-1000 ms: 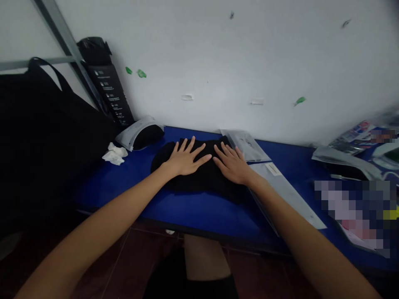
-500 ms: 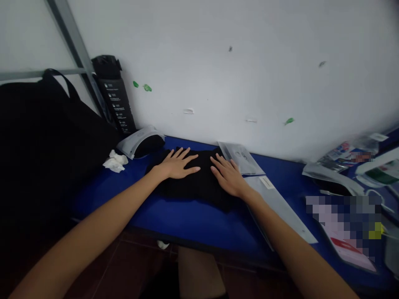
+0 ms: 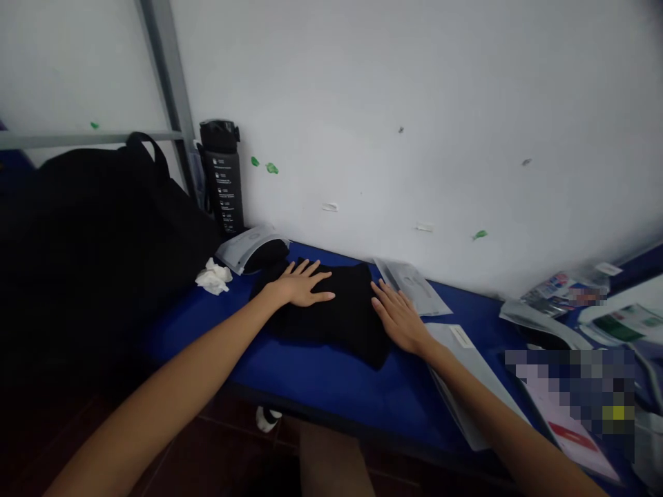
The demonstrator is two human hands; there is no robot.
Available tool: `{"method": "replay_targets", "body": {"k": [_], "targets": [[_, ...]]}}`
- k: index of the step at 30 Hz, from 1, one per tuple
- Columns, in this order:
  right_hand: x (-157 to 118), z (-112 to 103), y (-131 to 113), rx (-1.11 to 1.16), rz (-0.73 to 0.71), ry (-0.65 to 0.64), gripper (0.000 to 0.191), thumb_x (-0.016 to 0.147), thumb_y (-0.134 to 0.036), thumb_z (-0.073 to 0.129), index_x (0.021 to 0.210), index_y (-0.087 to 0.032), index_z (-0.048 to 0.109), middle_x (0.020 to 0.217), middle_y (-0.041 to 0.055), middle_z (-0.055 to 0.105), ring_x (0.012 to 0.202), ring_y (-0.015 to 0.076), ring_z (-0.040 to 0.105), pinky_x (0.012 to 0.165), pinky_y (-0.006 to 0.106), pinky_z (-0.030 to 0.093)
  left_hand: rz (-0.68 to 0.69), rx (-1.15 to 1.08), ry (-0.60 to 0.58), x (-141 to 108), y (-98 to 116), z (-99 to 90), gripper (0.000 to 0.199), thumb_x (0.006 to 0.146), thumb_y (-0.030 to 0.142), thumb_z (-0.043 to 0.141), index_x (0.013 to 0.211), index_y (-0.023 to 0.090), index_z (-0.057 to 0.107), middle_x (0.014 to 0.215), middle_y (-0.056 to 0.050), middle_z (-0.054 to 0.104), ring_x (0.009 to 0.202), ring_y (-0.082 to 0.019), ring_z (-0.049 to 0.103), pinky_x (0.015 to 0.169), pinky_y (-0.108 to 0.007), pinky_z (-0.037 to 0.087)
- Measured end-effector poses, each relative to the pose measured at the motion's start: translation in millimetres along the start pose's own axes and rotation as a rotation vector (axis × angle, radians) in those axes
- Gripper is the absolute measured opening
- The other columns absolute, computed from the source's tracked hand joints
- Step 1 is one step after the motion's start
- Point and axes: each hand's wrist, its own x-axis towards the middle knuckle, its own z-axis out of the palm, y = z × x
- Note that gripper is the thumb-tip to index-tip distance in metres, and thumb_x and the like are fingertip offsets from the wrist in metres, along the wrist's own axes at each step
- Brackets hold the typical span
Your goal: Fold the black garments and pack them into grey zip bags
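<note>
A black cloth (image 3: 347, 310) lies spread on the blue tabletop (image 3: 321, 373). My left hand (image 3: 303, 284) rests flat on the cloth's left part with its fingers apart. Over the cloth's right edge is my right hand (image 3: 398, 317), its fingers stretched out and nothing held in it. Just beyond my right hand lies a frosted plastic bag (image 3: 417, 290). A second flat frosted bag (image 3: 469, 352) with a small white label is partly under my right forearm.
At left stand a large black bag (image 3: 114, 255) and a black bottle (image 3: 225, 186). Crumpled tissue (image 3: 214, 277) and a frosted pouch with something black inside (image 3: 253, 250) lie near them. Several packages (image 3: 559, 290) and a pink-screened, partly blurred item (image 3: 580, 435) are at right.
The view has shifted. My right hand has slid rightward to the cloth's edge, and the frosted bags beside it have moved apart. My left hand stays on the cloth.
</note>
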Motion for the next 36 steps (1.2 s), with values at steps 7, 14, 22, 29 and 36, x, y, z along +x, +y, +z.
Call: {"method": "replay_targets", "body": {"k": [7,14,22,29,36], "targets": [[0,-3,14,0.003,0.014,0.07,0.065,0.11,-0.055,0.022,0.156,-0.022,0.054,0.163,0.0138,0.05,0.152,0.0362,0.045,0.123,0.066,0.036,0.003,0.039,-0.01,0,1,2.9,0.091,0.094,0.086,0.032,0.168,0.034,0.03,0.179,-0.006,0.007,0.165,-0.038,0.002,0.131,-0.064,0.004],[28,-23,-13,0.074,-0.124,0.195,0.054,0.109,-0.05,0.029,0.138,-0.025,0.067,0.154,0.0139,0.058,0.141,0.0367,0.056,0.116,0.064,0.045,-0.004,0.039,0.065,2,7,6.8,0.086,0.097,0.084,0.02,0.164,0.033,0.038,0.177,-0.011,0.023,0.163,-0.044,0.015,0.126,-0.069,0.014],[57,5,-23,0.164,-0.116,0.003,0.055,0.108,-0.043,0.032,0.154,-0.021,0.053,0.163,0.0133,0.049,0.152,0.0311,0.043,0.125,0.058,0.033,0.007,0.112,0.345,12,-1,11.9,0.054,0.111,0.046,0.029,0.154,0.021,0.049,0.158,-0.014,0.053,0.152,-0.033,0.041,0.131,-0.056,0.018],[43,-7,-13,0.034,-0.044,0.02,0.072,0.096,-0.035,0.047,0.166,-0.023,0.035,0.149,0.0161,0.056,0.134,0.0376,0.054,0.112,0.06,0.042,0.045,0.098,0.338,22,-10,5.0,0.05,0.103,0.034,0.056,0.15,0.017,0.053,0.145,-0.017,0.057,0.138,-0.036,0.049,0.118,-0.052,0.038],[40,-14,-8,0.068,-0.167,0.016,0.087,0.076,-0.016,0.051,0.161,-0.023,0.038,0.17,0.0107,0.038,0.16,0.0353,0.026,0.128,0.066,0.009,0.191,0.074,0.399,19,1,0.9,0.015,0.093,0.022,0.072,0.108,0.022,0.069,0.119,-0.008,0.063,0.118,-0.03,0.054,0.102,-0.046,0.044]]}}
